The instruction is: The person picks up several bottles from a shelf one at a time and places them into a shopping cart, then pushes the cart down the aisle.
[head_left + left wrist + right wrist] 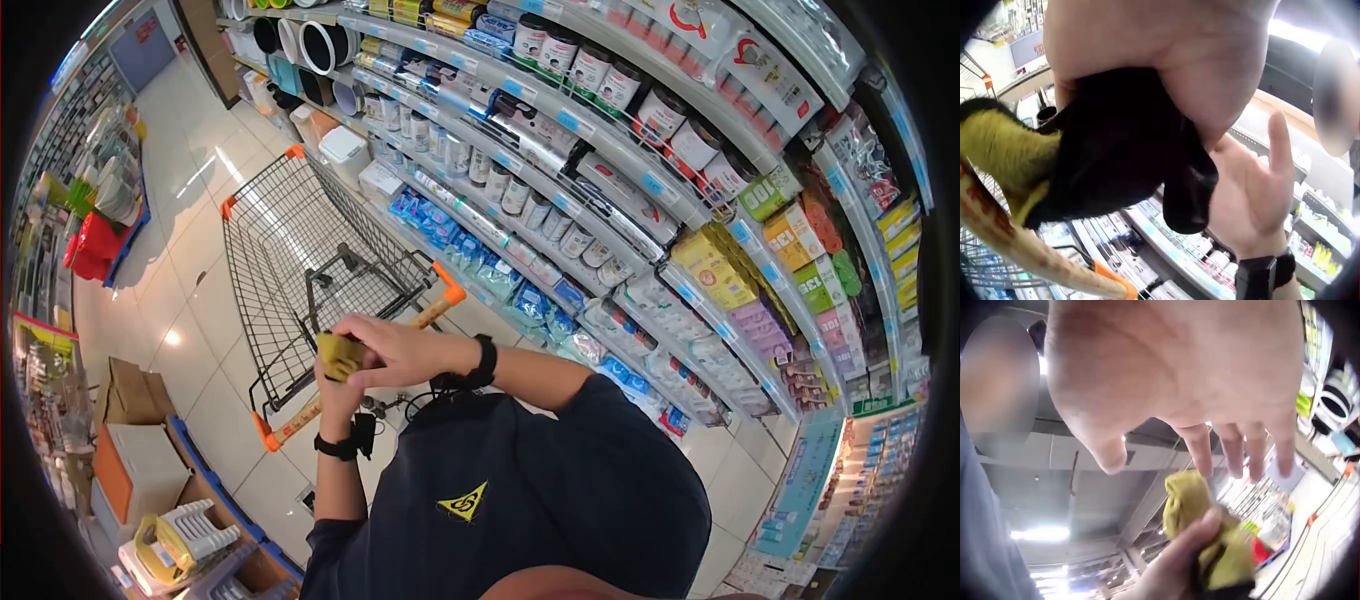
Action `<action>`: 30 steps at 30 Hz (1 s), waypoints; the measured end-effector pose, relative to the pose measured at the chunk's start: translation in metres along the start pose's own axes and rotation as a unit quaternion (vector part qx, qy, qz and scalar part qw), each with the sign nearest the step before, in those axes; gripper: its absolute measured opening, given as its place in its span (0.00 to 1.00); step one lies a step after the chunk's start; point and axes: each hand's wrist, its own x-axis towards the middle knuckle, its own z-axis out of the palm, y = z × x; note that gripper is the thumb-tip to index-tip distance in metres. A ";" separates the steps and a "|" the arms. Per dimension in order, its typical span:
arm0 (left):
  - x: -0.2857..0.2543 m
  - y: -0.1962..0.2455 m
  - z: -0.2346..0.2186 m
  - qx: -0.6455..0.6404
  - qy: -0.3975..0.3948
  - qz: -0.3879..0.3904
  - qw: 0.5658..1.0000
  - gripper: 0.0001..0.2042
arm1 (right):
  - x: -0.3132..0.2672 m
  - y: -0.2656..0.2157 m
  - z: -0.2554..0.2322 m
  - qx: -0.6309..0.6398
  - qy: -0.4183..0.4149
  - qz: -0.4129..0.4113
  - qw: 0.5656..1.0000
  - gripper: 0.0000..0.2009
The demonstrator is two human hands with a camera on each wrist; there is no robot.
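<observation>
My left hand (338, 400) grips a bunched yellow-and-black glove (342, 357) in front of my body, above the shopping cart's handle. In the left wrist view, its black part, with a rounded finger-like end, hangs below the palm, and yellow fabric sticks out to the left. The left thumb presses on the yellow fabric (1185, 494) in the right wrist view. Over the bundle, my right hand (398, 350) is spread with fingers extended, their tips close to the fabric. Its palm and raised thumb show behind the glove in the left wrist view.
The wire cart with orange corners (436, 272) stands ahead of me. Shelves of packaged goods (600, 190) run along the right. At the lower left are storage boxes (145, 470) and plastic stools (190, 540); farther left is a red item (92, 245) on a low blue-edged platform.
</observation>
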 end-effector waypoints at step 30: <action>-0.002 -0.118 -0.154 0.117 0.129 -0.266 0.948 0.12 | -0.099 -0.015 -0.432 -0.595 0.670 0.109 0.430 0.36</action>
